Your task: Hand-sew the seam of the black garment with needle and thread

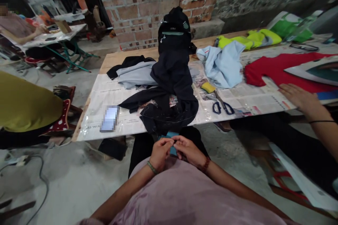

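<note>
My left hand (161, 151) and my right hand (190, 150) meet over my lap, just below the front edge of the table. Their fingertips are pinched together and almost touch. A flat teal piece (173, 134) shows behind and between the fingers; whether they grip it or something finer is too small to tell. In front of the hands, a dark garment (171, 116) with pale stitch lines lies crumpled and hangs slightly over the table edge.
Newspaper covers the table (88, 123), which holds a phone (109, 119), scissors (223, 107), a yellow sponge (208, 87), a light blue cloth (223, 65) and a black backpack (174, 30). At right, a co-worker's hand (301, 96) rests by a red garment (277, 66) and an iron (317, 70).
</note>
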Motion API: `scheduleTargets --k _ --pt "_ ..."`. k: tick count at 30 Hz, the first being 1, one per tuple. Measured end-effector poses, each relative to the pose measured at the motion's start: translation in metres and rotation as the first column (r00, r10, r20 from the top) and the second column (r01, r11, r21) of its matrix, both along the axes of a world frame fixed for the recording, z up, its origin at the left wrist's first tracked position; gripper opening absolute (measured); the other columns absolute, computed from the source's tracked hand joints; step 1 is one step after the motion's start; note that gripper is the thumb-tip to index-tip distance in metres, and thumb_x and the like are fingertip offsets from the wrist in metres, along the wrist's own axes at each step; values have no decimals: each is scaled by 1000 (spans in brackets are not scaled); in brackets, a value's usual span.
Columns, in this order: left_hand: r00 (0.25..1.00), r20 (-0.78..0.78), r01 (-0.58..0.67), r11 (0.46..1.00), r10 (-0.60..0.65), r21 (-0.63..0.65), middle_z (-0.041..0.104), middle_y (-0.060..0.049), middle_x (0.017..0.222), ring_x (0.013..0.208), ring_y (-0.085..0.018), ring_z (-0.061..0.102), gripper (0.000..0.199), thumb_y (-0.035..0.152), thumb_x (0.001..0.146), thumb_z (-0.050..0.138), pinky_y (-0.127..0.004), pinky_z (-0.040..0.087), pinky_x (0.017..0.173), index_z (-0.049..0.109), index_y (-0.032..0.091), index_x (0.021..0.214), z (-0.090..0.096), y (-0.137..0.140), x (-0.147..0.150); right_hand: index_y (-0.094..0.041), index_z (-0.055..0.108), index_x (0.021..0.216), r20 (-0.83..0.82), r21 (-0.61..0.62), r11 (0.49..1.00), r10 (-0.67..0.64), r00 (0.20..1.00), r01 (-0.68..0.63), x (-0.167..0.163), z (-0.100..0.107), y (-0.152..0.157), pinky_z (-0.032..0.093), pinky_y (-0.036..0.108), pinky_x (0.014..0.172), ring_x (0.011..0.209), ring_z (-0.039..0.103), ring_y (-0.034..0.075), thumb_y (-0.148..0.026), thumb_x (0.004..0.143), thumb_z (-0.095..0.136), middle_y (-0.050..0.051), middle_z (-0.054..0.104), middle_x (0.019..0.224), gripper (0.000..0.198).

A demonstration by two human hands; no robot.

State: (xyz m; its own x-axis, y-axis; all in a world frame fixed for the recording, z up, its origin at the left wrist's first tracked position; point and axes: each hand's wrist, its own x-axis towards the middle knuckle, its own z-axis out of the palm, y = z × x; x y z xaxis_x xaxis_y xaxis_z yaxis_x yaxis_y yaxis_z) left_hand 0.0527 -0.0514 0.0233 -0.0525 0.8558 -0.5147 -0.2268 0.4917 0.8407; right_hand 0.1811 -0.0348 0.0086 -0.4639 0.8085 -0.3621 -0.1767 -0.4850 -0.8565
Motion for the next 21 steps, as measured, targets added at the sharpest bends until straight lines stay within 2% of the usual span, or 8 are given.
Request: scheduleTargets --k 4,7,9,12,18,21 --pt "997 75 -27 1000 27 -11 36 8 38 34 -2 27 33 40 58 67 -17 18 33 58 11 74 -4 0 0 -17 51 85 168 76 996 -54 984 41 2 0 -1 23 17 34 34 30 3 -40 69 56 -9 36 46 28" --pt "995 93 -32 999 33 -13 38 8 38 33 -3 28 33 40 58 67 -16 18 33 58 12 73 -4 0 2 -16 57 76 315 169 981 -144 938 93 4 3 1 26 18 39 41 33 5 -37 68 57 -6 41 49 23" --pt "994 105 -33 999 34 -17 39 8 38 33 -3 28 31 39 58 67 -16 18 33 58 12 72 -3 0 4 -15 60 73 354 203 973 -179 918 112 5 6 2 27 19 42 46 35 6 -36 67 57 -4 45 54 22" --pt "992 117 -34 999 37 -24 38 8 37 33 -3 28 30 37 58 67 -16 17 32 58 12 72 -2 0 4 -15 61 72 344 185 973 -193 919 135 6 9 2 26 19 42 45 34 6 -36 66 58 -4 47 54 23" --pt "986 137 -96 995 94 9 39 8 40 35 -3 30 28 35 60 66 -15 18 31 57 12 74 -2 1 -6 -16 59 73 248 88 979 -200 948 184 11 4 1 20 19 36 36 26 4 -40 66 59 -8 38 44 25" --pt "977 137 -165 986 166 -15 38 8 41 35 -3 30 29 35 60 67 -14 18 31 56 13 75 -7 1 -15 -16 58 72 170 62 983 -181 969 173 17 16 -1 18 18 35 34 24 3 -41 65 61 -9 36 42 26"
